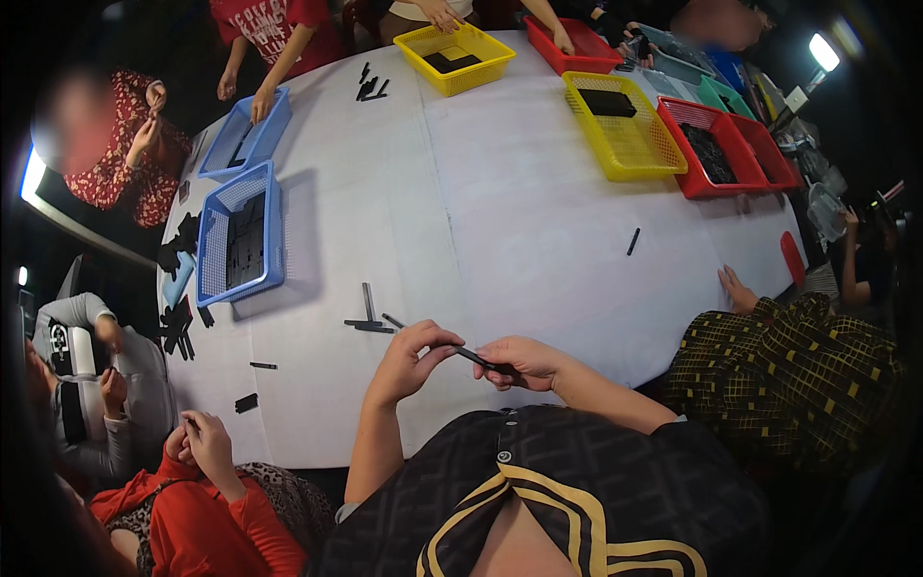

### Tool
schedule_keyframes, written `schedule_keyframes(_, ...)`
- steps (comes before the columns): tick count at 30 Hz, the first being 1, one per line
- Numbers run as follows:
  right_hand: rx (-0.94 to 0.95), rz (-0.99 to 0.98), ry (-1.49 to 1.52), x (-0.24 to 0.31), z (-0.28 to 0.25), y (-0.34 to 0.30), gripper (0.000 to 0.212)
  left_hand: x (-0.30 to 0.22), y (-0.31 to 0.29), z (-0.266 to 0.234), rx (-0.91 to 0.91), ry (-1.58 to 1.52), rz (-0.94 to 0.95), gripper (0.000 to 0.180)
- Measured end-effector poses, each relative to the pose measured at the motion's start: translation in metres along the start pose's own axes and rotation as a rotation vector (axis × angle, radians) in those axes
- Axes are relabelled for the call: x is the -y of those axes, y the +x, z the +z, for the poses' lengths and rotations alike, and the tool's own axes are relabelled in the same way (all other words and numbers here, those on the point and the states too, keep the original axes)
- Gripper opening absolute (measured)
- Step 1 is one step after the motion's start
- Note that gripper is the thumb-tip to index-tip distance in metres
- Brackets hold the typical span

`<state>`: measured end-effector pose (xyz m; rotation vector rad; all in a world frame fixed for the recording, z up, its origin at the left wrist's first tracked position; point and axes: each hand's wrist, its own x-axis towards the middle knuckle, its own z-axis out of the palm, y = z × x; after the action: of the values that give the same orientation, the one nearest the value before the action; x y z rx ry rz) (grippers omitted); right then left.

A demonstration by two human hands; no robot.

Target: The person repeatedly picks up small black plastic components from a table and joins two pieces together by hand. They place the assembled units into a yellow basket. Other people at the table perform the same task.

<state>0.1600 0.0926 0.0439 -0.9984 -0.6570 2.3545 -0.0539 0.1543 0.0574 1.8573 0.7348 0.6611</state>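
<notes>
My left hand (411, 360) and my right hand (526, 363) hold a thin black strip (475, 357) between them, just above the near edge of the white table (500, 192). Left fingertips pinch its left end; the right hand grips the other end. Several small black parts (370, 319) lie on the table just beyond my left hand.
Blue baskets (240, 236) stand at the left, yellow baskets (625, 125) and red baskets (716, 149) at the far right, all holding black parts. A loose black stick (633, 241) lies right of centre. Other people sit around; a checked sleeve and hand (738, 290) rest at the right.
</notes>
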Motion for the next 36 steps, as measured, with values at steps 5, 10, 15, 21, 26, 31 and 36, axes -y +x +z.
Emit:
schedule_keyframes(5,0.073,-0.104,0.273,0.000,0.018,-0.019,0.020,-0.009,0.004,0.025,-0.196,-0.489,-0.071,0.019)
schedule_keyframes(10,0.082,-0.192,0.305,0.005,0.029,-0.021,0.021,-0.027,0.006,0.040,-0.336,-0.850,-0.210,0.022)
schedule_keyframes(15,0.079,-0.190,0.289,0.005,0.039,-0.025,0.020,-0.044,0.000,0.045,-0.459,-0.747,-0.222,0.019)
schedule_keyframes(21,0.162,-0.186,0.326,-0.001,0.047,-0.021,0.023,-0.039,0.000,0.040,-0.488,-0.834,-0.247,0.020)
schedule_keyframes(26,0.067,-0.190,0.285,0.001,0.054,-0.024,0.028,-0.043,-0.005,0.043,-0.457,-0.859,-0.264,0.014)
schedule_keyframes(31,-0.229,-0.267,-0.011,0.009,0.061,-0.018,0.033,-0.043,-0.003,0.048,-0.480,-0.856,-0.251,0.014)
schedule_keyframes(36,-0.257,-0.262,-0.199,0.006,0.058,-0.018,0.033,-0.029,-0.005,0.047,-0.601,-0.809,-0.242,0.015)
